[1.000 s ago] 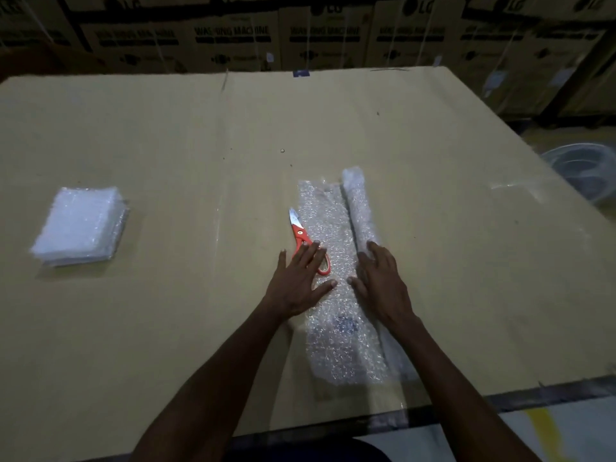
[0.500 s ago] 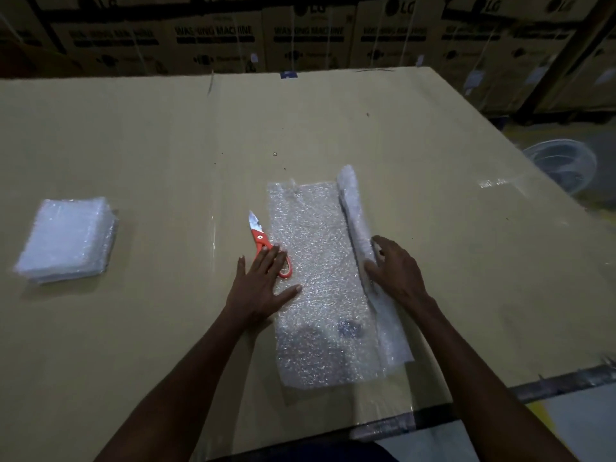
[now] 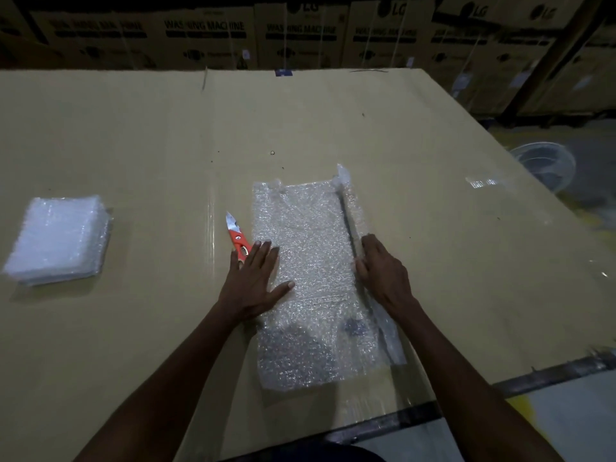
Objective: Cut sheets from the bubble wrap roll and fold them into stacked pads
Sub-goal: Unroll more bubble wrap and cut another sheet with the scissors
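A clear bubble wrap sheet lies unrolled flat in front of me on the cardboard-covered table. Its thin remaining roll runs along the sheet's right edge. My left hand presses flat on the sheet's left edge, fingers straight and spread. My right hand rests on the roll with fingers laid along it. Orange-handled scissors lie just left of the sheet, their handles partly under my left fingertips. A stack of folded bubble wrap pads sits at the far left.
Washing machine cartons line the back behind the table. A round clear plastic basin stands on the floor at the right. The table's metal front edge runs near my arms at the lower right.
My right hand has pushed the roll to the right, so the flat sheet is wider and the roll thinner. My left hand has stayed pressed on the left edge by the scissors.
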Demonstrator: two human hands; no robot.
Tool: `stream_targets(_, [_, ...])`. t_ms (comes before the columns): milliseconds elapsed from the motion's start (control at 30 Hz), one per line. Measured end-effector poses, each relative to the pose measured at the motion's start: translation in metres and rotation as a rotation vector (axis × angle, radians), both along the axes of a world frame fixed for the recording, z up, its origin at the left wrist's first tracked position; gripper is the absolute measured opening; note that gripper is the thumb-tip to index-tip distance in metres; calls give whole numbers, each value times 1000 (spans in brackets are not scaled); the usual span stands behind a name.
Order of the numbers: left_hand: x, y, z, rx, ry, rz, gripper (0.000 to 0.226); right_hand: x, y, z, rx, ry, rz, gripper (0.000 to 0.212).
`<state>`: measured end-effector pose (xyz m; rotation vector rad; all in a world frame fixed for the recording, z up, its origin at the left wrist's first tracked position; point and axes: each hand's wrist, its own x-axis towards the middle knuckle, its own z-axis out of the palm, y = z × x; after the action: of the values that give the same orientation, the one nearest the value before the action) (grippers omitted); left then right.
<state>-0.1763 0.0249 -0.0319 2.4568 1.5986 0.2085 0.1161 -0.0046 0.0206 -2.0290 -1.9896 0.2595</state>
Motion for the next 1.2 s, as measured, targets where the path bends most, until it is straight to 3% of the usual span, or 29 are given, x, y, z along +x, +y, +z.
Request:
stream_targets(233, [3,6,-10,1,-15,-7,99,10,11,4,-112,-30,-110,55])
stream_targets(833, [-4,6,-5,12,-95,19,100,12,17,-11,-89,-30,-62,63])
stream_targets(933, [-10,2,-5,18,-113,33,98,-7,15,2,-24,25,-15,67])
stream_targets(1067, [-28,-6,-9,13,-89,61,101,-54,9,9,47,102,142,58])
stream_targets(1200, [-64,-18,-15,18,-24,157,106,-114,9,10,-62,164,221,54])
